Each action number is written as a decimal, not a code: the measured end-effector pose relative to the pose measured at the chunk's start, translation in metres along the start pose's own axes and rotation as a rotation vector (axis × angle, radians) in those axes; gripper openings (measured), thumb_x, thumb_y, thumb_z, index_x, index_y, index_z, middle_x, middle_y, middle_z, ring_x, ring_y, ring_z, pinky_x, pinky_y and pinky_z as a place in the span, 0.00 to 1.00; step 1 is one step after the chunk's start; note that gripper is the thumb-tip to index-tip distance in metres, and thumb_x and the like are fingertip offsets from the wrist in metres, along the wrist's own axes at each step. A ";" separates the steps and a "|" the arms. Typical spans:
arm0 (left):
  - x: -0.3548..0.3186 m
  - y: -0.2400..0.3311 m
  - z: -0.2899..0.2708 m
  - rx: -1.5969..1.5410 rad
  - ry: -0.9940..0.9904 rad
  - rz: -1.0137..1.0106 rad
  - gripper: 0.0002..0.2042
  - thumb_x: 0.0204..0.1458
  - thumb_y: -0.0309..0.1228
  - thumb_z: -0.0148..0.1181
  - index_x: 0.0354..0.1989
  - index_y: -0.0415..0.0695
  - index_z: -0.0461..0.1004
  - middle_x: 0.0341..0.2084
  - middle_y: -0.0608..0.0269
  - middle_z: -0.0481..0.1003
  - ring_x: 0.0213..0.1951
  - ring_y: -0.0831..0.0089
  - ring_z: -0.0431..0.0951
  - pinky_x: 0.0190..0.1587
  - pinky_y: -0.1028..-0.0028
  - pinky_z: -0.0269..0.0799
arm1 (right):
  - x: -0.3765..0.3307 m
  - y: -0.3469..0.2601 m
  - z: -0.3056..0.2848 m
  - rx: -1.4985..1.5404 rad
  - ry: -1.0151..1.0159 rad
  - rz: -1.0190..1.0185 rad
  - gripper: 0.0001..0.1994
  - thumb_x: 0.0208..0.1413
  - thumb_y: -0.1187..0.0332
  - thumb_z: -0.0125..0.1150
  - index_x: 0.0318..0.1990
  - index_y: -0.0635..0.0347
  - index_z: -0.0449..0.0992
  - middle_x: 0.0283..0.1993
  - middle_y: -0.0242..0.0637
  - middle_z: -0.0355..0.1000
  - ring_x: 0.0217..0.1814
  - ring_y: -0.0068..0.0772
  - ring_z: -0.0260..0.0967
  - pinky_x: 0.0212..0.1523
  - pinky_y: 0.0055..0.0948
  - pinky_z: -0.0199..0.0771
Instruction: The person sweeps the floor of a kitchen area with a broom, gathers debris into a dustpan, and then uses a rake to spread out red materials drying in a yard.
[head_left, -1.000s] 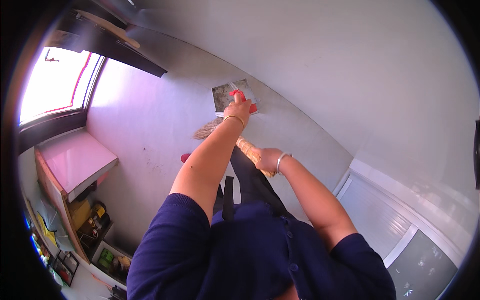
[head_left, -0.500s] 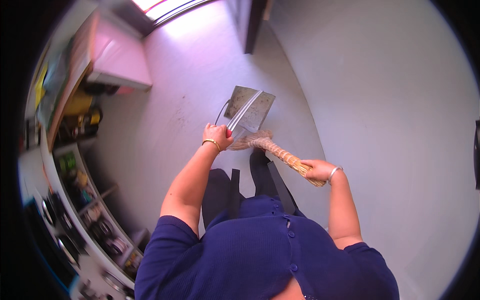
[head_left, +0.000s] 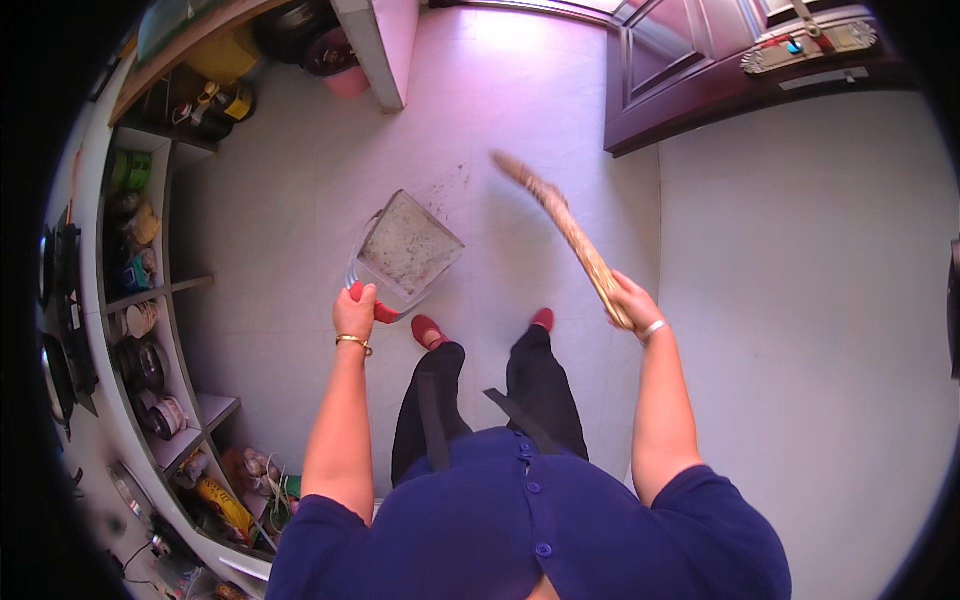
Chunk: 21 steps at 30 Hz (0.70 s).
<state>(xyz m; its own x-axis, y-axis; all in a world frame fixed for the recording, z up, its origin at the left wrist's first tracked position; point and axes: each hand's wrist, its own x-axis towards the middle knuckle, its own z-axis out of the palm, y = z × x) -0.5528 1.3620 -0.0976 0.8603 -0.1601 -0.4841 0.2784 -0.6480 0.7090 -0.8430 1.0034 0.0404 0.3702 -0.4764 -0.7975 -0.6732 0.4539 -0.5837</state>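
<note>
1. At the far left, a white shelf unit (head_left: pixel 214 408) holds packets, bowls and jars; a dark bottle with a yellow label (head_left: pixel 237 101) stands near its upper end.
2. A pink bucket (head_left: pixel 345 82) sits beside a pale panel (head_left: pixel 387 45) toward the top.
3. The left hand (head_left: pixel 354 313), a gold-coloured bracelet (head_left: pixel 354 341) at its wrist, has its fingers clamped around the red grip (head_left: pixel 386 313) of the dustpan.
4. The dustpan (head_left: pixel 410 245), square, grey and speckled with dirt, lies ahead of the left foot, turned cornerwise.
5. Dark crumbs of dirt (head_left: pixel 455 187) are scattered on the floor (head_left: pixel 300 200) just beyond its upper right edge.
6. The person's red shoes (head_left: pixel 427 330) stand apart, below the dustpan and broom.
7. The straw broom (head_left: pixel 570 235) slants up and leftward, its head blurred; whether it touches the floor, I cannot tell.
8. The right hand (head_left: pixel 632 302) has its fingers wrapped around the broom's handle end.
9. Beyond, a dark door (head_left: pixel 660 115) stands near the pale wall (head_left: pixel 800 300).
</note>
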 end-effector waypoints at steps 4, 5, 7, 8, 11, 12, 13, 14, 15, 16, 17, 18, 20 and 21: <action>0.038 0.006 -0.007 0.010 0.021 -0.086 0.17 0.42 0.41 0.59 0.20 0.37 0.67 0.16 0.56 0.72 0.21 0.66 0.72 0.28 0.67 0.67 | 0.148 -0.048 0.071 0.176 0.041 -0.020 0.28 0.49 0.73 0.47 0.61 0.48 0.54 0.30 0.33 0.65 0.24 0.26 0.65 0.21 0.28 0.73; 0.040 0.010 -0.012 0.033 0.014 -0.049 0.16 0.43 0.40 0.59 0.20 0.38 0.66 0.15 0.59 0.72 0.20 0.71 0.70 0.27 0.70 0.67 | 0.184 -0.055 0.084 0.130 0.037 -0.034 0.28 0.49 0.73 0.47 0.61 0.47 0.55 0.31 0.34 0.66 0.24 0.27 0.65 0.21 0.29 0.73; 0.048 0.008 0.004 0.004 -0.017 -0.075 0.16 0.44 0.40 0.60 0.19 0.39 0.66 0.15 0.62 0.71 0.19 0.74 0.69 0.27 0.72 0.67 | 0.256 -0.050 0.103 0.047 0.020 -0.031 0.26 0.48 0.72 0.47 0.59 0.49 0.56 0.31 0.34 0.66 0.25 0.28 0.66 0.22 0.30 0.72; 0.050 0.005 0.004 -0.018 -0.032 -0.091 0.16 0.45 0.40 0.60 0.19 0.40 0.66 0.15 0.63 0.71 0.19 0.76 0.69 0.27 0.73 0.66 | 0.273 -0.051 0.121 -0.005 0.024 -0.015 0.25 0.48 0.72 0.46 0.57 0.50 0.58 0.31 0.34 0.66 0.27 0.29 0.66 0.23 0.30 0.72; 0.061 -0.004 0.013 -0.126 -0.062 -0.087 0.17 0.46 0.42 0.60 0.19 0.41 0.66 0.14 0.66 0.70 0.18 0.80 0.68 0.23 0.76 0.65 | 0.316 0.036 0.141 -0.523 0.064 -0.218 0.26 0.47 0.69 0.49 0.57 0.54 0.56 0.42 0.46 0.69 0.44 0.41 0.67 0.45 0.35 0.67; 0.061 -0.009 0.015 -0.122 -0.043 -0.106 0.18 0.46 0.43 0.60 0.19 0.41 0.66 0.14 0.66 0.70 0.17 0.80 0.67 0.21 0.76 0.64 | 0.307 0.069 0.153 -0.642 0.089 -0.155 0.28 0.47 0.67 0.50 0.59 0.53 0.55 0.47 0.52 0.67 0.49 0.46 0.66 0.48 0.36 0.65; 0.066 -0.016 0.017 -0.126 -0.021 -0.118 0.18 0.46 0.43 0.60 0.19 0.41 0.65 0.14 0.67 0.69 0.16 0.80 0.67 0.19 0.77 0.63 | 0.290 0.097 0.156 -0.704 0.075 -0.179 0.32 0.46 0.65 0.51 0.62 0.49 0.51 0.49 0.56 0.66 0.52 0.49 0.64 0.49 0.36 0.64; 0.068 -0.027 0.018 -0.134 0.012 -0.140 0.18 0.46 0.44 0.60 0.19 0.42 0.65 0.13 0.67 0.69 0.15 0.81 0.66 0.17 0.78 0.62 | 0.254 0.084 0.161 -0.738 -0.030 0.002 0.35 0.46 0.64 0.51 0.64 0.47 0.47 0.50 0.58 0.64 0.53 0.49 0.64 0.51 0.35 0.63; 0.070 -0.029 0.020 -0.162 0.014 -0.141 0.18 0.46 0.44 0.60 0.20 0.41 0.66 0.12 0.67 0.68 0.12 0.80 0.64 0.13 0.77 0.59 | 0.224 0.080 0.155 -0.742 -0.072 0.033 0.35 0.46 0.65 0.51 0.64 0.48 0.47 0.50 0.58 0.65 0.52 0.48 0.64 0.50 0.35 0.63; 0.070 -0.021 0.025 -0.149 0.023 -0.146 0.19 0.45 0.45 0.61 0.20 0.41 0.66 0.12 0.67 0.68 0.11 0.80 0.63 0.13 0.77 0.59 | 0.203 0.081 0.148 -0.734 -0.111 0.063 0.35 0.46 0.65 0.51 0.64 0.49 0.47 0.50 0.57 0.65 0.51 0.47 0.65 0.50 0.34 0.64; 0.071 -0.011 0.028 -0.128 0.033 -0.146 0.19 0.45 0.45 0.61 0.20 0.41 0.66 0.12 0.67 0.68 0.11 0.80 0.63 0.13 0.76 0.59 | 0.190 0.090 0.138 -0.651 -0.113 0.000 0.34 0.46 0.66 0.51 0.64 0.50 0.48 0.50 0.54 0.65 0.50 0.45 0.66 0.50 0.33 0.64; 0.075 -0.001 0.028 -0.105 0.041 -0.140 0.19 0.45 0.45 0.61 0.19 0.41 0.66 0.12 0.67 0.68 0.10 0.80 0.62 0.12 0.76 0.59 | 0.183 0.101 0.127 -0.565 -0.113 -0.066 0.34 0.46 0.67 0.51 0.63 0.51 0.49 0.50 0.52 0.66 0.49 0.43 0.67 0.50 0.32 0.64; 0.082 0.004 0.026 -0.063 0.039 -0.106 0.20 0.45 0.46 0.61 0.19 0.41 0.66 0.11 0.66 0.68 0.10 0.79 0.62 0.12 0.76 0.59 | 0.166 0.103 0.113 -0.409 -0.097 -0.130 0.33 0.46 0.68 0.51 0.63 0.51 0.50 0.49 0.47 0.67 0.45 0.39 0.68 0.47 0.31 0.66; 0.085 0.005 0.022 -0.039 0.034 -0.093 0.20 0.45 0.47 0.61 0.19 0.41 0.66 0.11 0.66 0.68 0.09 0.79 0.62 0.12 0.76 0.59 | 0.152 0.101 0.108 -0.338 -0.077 -0.131 0.33 0.46 0.68 0.51 0.63 0.50 0.51 0.48 0.45 0.67 0.42 0.38 0.69 0.43 0.31 0.69</action>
<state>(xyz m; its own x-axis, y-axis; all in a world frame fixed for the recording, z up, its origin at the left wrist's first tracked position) -0.4876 1.3292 -0.1463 0.8436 -0.0747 -0.5318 0.3739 -0.6291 0.6815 -0.7859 1.0580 -0.1564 0.5060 -0.4497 -0.7361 -0.7857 0.1119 -0.6085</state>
